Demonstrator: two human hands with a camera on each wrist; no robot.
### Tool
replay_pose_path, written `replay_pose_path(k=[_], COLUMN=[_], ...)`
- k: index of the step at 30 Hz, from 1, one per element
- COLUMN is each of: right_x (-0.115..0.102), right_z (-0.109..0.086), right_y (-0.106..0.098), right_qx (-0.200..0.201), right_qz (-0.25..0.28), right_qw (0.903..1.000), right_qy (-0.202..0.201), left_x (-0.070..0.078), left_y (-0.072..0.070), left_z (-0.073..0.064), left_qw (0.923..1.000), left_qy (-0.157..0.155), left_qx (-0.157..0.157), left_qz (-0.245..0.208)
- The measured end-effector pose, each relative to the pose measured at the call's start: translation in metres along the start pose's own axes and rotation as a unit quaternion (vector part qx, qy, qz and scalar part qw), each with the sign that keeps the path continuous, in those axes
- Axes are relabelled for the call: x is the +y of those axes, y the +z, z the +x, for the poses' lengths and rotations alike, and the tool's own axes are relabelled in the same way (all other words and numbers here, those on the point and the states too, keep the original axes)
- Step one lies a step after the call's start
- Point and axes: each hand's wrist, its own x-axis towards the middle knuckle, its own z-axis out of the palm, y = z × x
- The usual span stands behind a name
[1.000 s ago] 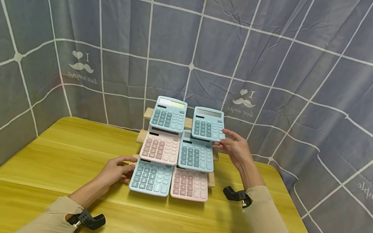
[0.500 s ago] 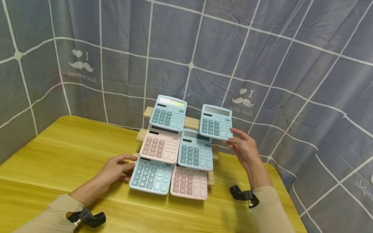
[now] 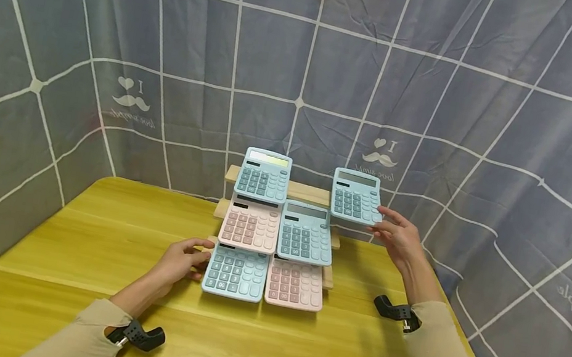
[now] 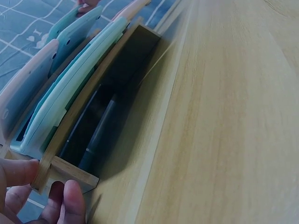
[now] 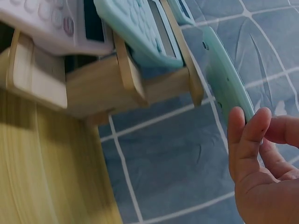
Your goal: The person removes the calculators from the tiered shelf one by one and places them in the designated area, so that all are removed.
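While the right hand [image 3: 399, 239] pinched a blue calculator [image 3: 356, 197] by its edge, its fingers nearly together, the left hand [image 3: 181, 262] held one end of a wooden rack [image 3: 308, 193] between thumb and fingers. The blue calculator was up in the air, just past the right fingertips and apart from the rack. Three more blue calculators [image 3: 306, 233] and two pink calculators [image 3: 249, 223] sat on the rack, between both hands. The desk [image 3: 215, 342] was below the fingers.
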Motion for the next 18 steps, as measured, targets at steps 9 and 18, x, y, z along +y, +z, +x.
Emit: replay_pose_path(k=[9, 18], right_x=[-0.002, 0.009], right_z=[-0.006, -0.015], right_y=[-0.027, -0.051], right_qx=[0.008, 0.021], right_qz=[0.015, 0.027], right_qw=[0.9998, 0.9991], right_qy=[0.012, 0.023], left_x=[0.001, -0.002], left_y=[0.000, 0.001], left_z=[0.002, 0.000], left_qw=[1.0000, 1.0000], left_qy=[0.002, 0.000], left_qx=[0.001, 0.003], left_qz=[0.004, -0.002])
